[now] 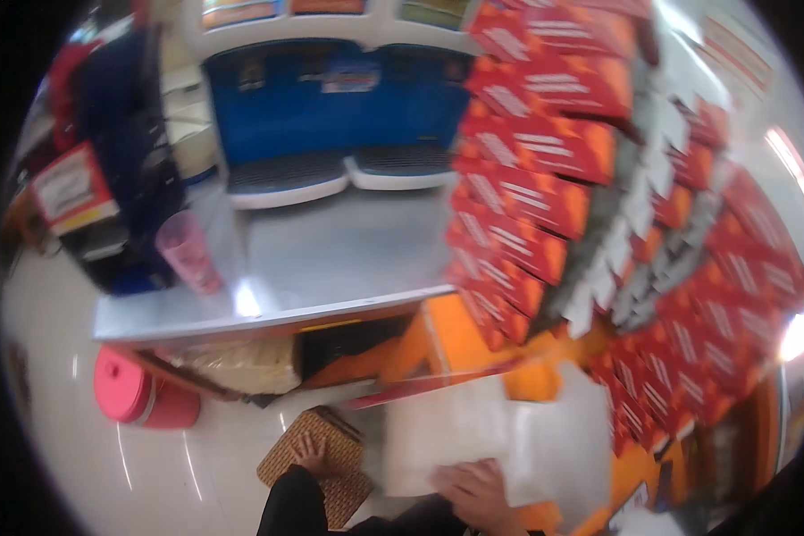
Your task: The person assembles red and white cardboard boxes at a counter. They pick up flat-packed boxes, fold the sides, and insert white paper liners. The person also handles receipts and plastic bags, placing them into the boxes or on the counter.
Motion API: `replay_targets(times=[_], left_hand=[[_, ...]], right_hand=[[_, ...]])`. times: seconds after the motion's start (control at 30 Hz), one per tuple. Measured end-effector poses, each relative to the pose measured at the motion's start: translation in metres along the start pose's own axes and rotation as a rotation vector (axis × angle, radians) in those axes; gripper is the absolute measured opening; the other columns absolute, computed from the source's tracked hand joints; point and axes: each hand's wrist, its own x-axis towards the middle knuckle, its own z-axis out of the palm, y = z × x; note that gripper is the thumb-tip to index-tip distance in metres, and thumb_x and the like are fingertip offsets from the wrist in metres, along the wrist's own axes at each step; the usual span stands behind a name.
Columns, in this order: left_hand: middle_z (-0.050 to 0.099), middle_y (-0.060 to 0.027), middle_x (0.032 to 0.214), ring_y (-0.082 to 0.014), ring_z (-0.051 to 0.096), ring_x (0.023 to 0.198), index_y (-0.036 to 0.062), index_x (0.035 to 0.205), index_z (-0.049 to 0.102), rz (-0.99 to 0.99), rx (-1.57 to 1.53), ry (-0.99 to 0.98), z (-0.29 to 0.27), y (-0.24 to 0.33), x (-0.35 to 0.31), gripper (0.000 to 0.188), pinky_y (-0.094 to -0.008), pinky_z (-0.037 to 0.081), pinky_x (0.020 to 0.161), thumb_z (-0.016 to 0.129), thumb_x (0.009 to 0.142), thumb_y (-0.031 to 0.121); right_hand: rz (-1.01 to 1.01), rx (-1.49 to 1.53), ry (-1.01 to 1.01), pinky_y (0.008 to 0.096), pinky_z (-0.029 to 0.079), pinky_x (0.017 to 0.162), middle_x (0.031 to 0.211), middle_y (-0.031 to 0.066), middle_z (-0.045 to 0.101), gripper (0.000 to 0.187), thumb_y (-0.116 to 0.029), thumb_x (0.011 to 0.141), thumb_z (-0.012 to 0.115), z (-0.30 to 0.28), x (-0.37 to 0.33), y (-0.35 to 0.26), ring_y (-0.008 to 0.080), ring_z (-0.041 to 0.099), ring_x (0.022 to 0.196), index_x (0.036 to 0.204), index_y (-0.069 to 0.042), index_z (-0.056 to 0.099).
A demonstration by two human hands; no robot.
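Below the metal counter (330,246), on the glossy floor (232,447), one woven stool (344,496) is standing, apparently serving as a prop: the left hand (311,454) is resting flat on its top. Alongside, at right, one pale sheet (456,420) is lying flat; the right hand (478,491) is seemingly steadying its near part. Near the counter's front edge, one pink cup (188,253) is standing, probably for easy reach. Red boxes (527,170) are overlapping in tiers, presumably showing their fronts. Finger positions: left, spread, the stool lying directly beneath them; right, close together and blurring, the sheet lying under them; whether these are pinching its edge, one cannot tell
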Motion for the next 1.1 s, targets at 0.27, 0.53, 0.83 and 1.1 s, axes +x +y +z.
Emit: replay_targets(times=[0.27, 0.53, 0.83, 1.1], left_hand=[[0.013, -0.0222, 0.137, -0.0399, 0.011, 0.126, 0.0174, 0.131, 0.027, 0.059, 0.285, 0.026, -0.015, -0.006, 0.022, 0.072, -0.0627, 0.006, 0.094, 0.047, 0.074, 0.056], [0.034, -0.0165, 0.126, -0.0289, 0.03, 0.118, 0.0125, 0.12, 0.042, 0.581, 0.332, 0.303, -0.079, 0.008, 0.153, 0.053, -0.0591, 0.019, 0.091, 0.045, 0.079, 0.046], [0.04, -0.0156, 0.119, -0.0262, 0.037, 0.109, 0.0065, 0.116, 0.043, 0.676, 0.316, 0.358, -0.133, 0.045, 0.285, 0.049, -0.0504, 0.027, 0.086, 0.047, 0.081, 0.039], [0.045, -0.0147, 0.113, -0.0239, 0.044, 0.1, 0.0012, 0.113, 0.044, 0.684, -0.025, 0.525, -0.18, 0.042, 0.304, 0.045, -0.0426, 0.035, 0.082, 0.048, 0.082, 0.033]], right_hand=[[0.148, -0.024, 0.101, 0.0391, 0.037, 0.069, 0.093, 0.0066, 0.057, 0.029, -0.003, 0.066, 0.05, -0.016, 0.001, 0.008, 0.0252, 0.053, 0.083, 0.093, -0.009, 0.057], [0.374, -0.061, 0.042, 0.0387, 0.035, 0.072, 0.094, 0.0066, 0.056, 0.025, -0.01, 0.068, 0.052, -0.019, -0.002, 0.008, 0.0234, 0.052, 0.087, 0.093, -0.008, 0.056], [0.364, -0.289, 0.169, 0.0373, 0.034, 0.079, 0.104, 0.0059, 0.054, 0.03, -0.017, 0.073, 0.049, 0.026, 0.018, -0.022, 0.0209, 0.049, 0.096, 0.101, -0.01, 0.055], [0.517, -0.328, 0.181, 0.037, 0.037, 0.075, 0.101, 0.0068, 0.052, 0.031, -0.015, 0.073, 0.05, 0.066, 0.069, -0.051, 0.0219, 0.049, 0.092, 0.104, -0.011, 0.051]])
